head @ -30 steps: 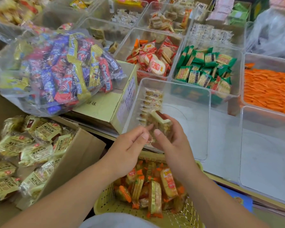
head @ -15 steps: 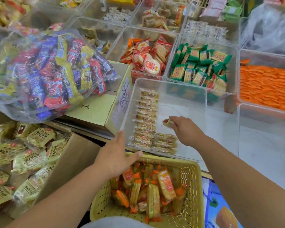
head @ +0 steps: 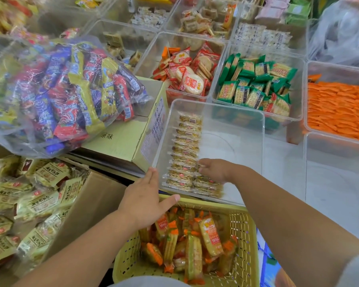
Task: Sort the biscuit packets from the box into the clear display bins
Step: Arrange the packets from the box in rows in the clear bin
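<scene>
The cardboard box [head: 91, 204] stands left of the table's near edge. A clear bin [head: 247, 125] sits at that edge. The left hand [head: 145, 201], fingers straight and together, touches the bin's near left corner. The right hand [head: 214, 169] rests on biscuit packets [head: 187, 150] rowed along the bin's left wall, its fingers bent; I cannot tell whether they grip one.

Rows of clear display bins [head: 263, 141] on white counter [head: 284, 172]

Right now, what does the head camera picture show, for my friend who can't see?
A right hand reaches onto rows of biscuit packets inside a clear bin, while the left hand rests open against its near corner, above a yellow basket.
</scene>
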The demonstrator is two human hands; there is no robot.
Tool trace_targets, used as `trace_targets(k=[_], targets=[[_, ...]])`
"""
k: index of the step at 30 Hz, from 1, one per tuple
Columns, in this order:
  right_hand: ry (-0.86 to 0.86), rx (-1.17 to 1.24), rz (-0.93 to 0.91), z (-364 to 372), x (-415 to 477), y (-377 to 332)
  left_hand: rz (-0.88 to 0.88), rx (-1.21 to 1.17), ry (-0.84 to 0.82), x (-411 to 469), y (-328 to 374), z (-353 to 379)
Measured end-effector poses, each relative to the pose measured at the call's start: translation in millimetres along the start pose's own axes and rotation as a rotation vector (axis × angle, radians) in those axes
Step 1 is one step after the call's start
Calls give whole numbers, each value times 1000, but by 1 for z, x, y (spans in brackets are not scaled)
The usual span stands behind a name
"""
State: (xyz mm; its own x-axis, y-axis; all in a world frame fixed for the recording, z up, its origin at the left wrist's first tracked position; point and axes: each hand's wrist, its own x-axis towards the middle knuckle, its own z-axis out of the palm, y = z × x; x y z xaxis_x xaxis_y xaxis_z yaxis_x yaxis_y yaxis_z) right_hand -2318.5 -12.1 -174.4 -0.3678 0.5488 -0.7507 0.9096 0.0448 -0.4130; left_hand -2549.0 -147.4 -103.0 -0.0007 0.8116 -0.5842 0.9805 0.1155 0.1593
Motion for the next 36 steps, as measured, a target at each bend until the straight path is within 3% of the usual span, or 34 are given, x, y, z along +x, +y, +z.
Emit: trace_targets(k=[10, 14, 17, 19, 22, 26, 29, 32, 36], targets=[[98, -72, 28, 10, -8, -7, -3, -180, 17, -8, 1, -2], [194, -51, 61, 5, -31, -22, 61, -291, 131, -39, -9, 0], [402, -95, 113, 7, -53, -50, 141, -369, 277, -76, -34, 3], [546, -75, 51, 12, -67, -81, 148, -431, 381, -103, -59, 4], [665, -6, -210, 34, -89, -144, 82, -509, 546, -140, -105, 8], [582, -110, -552, 96, -117, -234, -125, -671, 645, -173, -178, 20], [506, -209, -708, 147, -124, -287, -262, -705, 571, -185, -236, 28], [420, -358, -735, 189, -118, -325, -317, -624, 489, -190, -294, 35], [363, -509, -620, 224, -104, -345, -304, -422, 399, -189, -369, 29]])
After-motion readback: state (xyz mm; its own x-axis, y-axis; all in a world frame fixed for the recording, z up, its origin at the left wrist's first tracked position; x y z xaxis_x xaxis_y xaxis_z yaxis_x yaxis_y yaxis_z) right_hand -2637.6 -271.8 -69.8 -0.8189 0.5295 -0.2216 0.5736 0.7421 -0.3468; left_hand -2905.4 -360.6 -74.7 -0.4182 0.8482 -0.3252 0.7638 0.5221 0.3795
